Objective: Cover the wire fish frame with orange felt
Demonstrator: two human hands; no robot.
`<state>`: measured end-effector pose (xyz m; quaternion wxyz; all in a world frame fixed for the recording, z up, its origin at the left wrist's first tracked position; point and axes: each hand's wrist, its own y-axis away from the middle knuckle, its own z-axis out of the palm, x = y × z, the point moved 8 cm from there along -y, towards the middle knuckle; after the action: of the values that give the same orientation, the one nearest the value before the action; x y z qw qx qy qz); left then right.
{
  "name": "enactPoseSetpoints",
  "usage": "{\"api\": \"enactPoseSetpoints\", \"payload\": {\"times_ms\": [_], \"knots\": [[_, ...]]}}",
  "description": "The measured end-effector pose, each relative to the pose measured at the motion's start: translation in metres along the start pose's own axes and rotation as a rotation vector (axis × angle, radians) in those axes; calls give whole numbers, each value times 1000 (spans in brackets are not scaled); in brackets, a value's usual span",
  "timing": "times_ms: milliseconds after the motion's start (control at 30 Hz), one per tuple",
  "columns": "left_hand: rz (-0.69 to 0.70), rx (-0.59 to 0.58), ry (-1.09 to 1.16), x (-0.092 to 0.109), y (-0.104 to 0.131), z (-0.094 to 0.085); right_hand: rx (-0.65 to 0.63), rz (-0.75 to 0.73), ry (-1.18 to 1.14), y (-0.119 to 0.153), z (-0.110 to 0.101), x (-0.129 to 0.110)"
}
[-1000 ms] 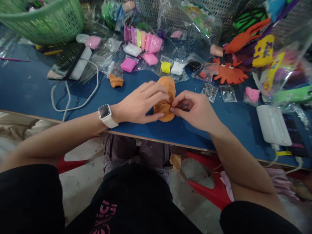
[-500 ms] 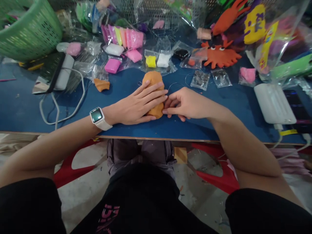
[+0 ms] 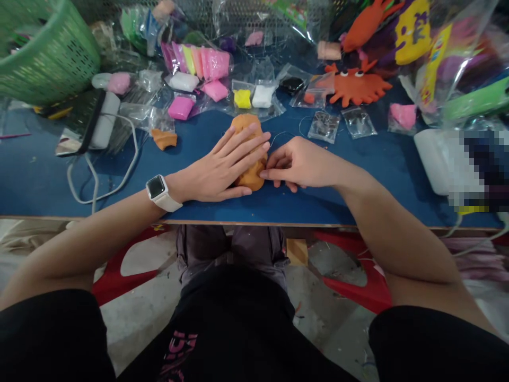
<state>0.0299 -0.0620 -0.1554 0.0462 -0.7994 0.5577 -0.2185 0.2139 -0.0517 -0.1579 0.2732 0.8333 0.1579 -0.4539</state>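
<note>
A flattened oval of orange modelling clay [image 3: 245,122] lies on the blue table, its long side running away from me. My left hand [image 3: 222,171] rests flat across it, fingers spread, covering its middle. At the clay's right edge, my right hand [image 3: 304,163] has curled fingers, with thumb and fingertips closed at the rim. What lies between those fingertips is partly hidden. A thin wire or thread [image 3: 283,132] runs from behind the clay toward the right. Left of my left hand lies a torn scrap of orange clay [image 3: 164,139].
Bagged clay pieces, including a yellow one [image 3: 242,98], line the back. An orange clay crab [image 3: 358,87] sits behind my right hand. A green basket [image 3: 51,58] stands far left. A white cable [image 3: 135,154] loops at left, and a white power bank [image 3: 431,159] lies right.
My left fingers have shifted slightly over the clay, uncovering more of its lower part. My right hand stays at the right edge. The whole view has moved slightly.
</note>
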Motion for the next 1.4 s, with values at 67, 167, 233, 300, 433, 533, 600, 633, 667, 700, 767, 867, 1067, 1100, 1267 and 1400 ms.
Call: {"api": "enactPoseSetpoints", "payload": {"times_ms": [67, 167, 233, 300, 433, 533, 600, 633, 667, 700, 767, 867, 1067, 1100, 1267, 1400], "knots": [[-45, 61, 20, -9, 4, -13, 69, -45, 35, 0, -5, -1], [-137, 176, 49, -30, 13, -35, 180, -158, 95, 2, -10, -7], [-173, 208, 67, -41, 16, -42, 267, -276, 134, 4, -12, -15], [-175, 192, 87, -48, 17, -40, 378, -423, 197, 7, -13, -23], [-167, 161, 122, -51, 13, -35, 453, -683, 429, 11, -4, -32], [-168, 185, 134, -50, 13, -35, 348, -727, 589, 7, 9, -28], [-157, 200, 153, -51, 13, -34, 286, -714, 651, 5, 15, -25], [-154, 207, 164, -52, 13, -32, 265, -708, 670, 4, 17, -23], [-154, 214, 174, -53, 13, -30, 253, -706, 684, 4, 19, -21], [-154, 220, 181, -55, 13, -28, 247, -709, 693, 3, 20, -19], [-157, 232, 180, -57, 13, -24, 246, -731, 705, 3, 22, -16], [-144, 260, 165, -55, 12, -23, 266, -810, 708, 4, 24, -15], [-143, 339, 173, -57, 14, -30, 323, -878, 664, 9, 16, -15], [-143, 352, 169, -58, 14, -31, 330, -872, 661, 8, 14, -14], [-136, 368, 103, -56, 8, -32, 403, -783, 689, 1, 7, -8], [-139, 302, 34, -50, -4, -27, 459, -725, 671, 1, 8, -9]]}}
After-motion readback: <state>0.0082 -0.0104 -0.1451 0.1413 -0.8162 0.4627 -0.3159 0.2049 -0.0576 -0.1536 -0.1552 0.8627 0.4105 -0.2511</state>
